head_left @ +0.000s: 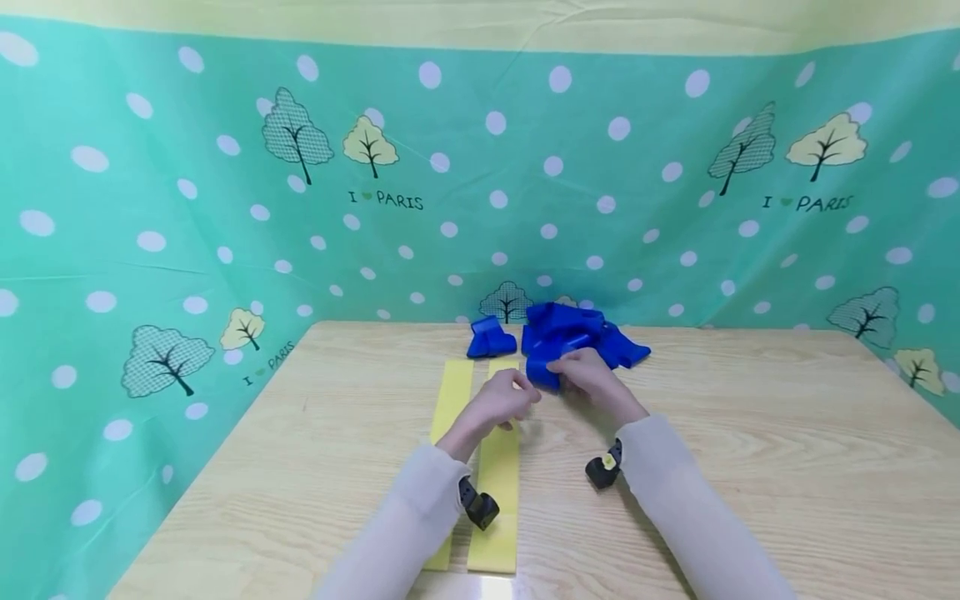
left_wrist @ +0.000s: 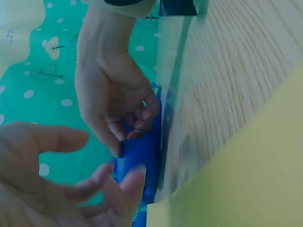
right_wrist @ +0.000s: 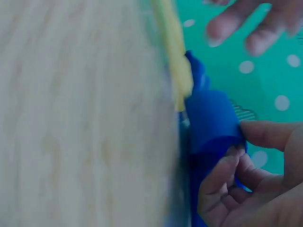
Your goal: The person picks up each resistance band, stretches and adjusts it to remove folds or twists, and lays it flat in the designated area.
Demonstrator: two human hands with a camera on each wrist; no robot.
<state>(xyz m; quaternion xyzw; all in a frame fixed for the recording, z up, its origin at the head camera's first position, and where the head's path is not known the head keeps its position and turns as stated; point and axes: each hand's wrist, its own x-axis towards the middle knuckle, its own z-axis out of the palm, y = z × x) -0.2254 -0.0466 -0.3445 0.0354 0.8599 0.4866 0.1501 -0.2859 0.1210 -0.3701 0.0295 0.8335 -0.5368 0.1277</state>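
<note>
A crumpled heap of blue strip (head_left: 566, 327), smooth and slightly shiny, lies near the table's back edge. My right hand (head_left: 596, 379) pinches a curled end of it between thumb and fingers, as the right wrist view shows with the blue strip (right_wrist: 214, 116). My left hand (head_left: 504, 398) hovers above a yellow strip, its thumb and fingers apart with nothing between them. In the left wrist view the left hand (left_wrist: 71, 182) is near the blue strip, loosely bent. A smaller folded blue piece (head_left: 491, 337) sits left of the heap.
Two flat yellow strips, a left one (head_left: 452, 400) and a right one (head_left: 498, 479), lie lengthwise on the wooden table (head_left: 750, 433). A green dotted cloth (head_left: 480, 167) hangs behind the table. Each wrist wears a small black camera.
</note>
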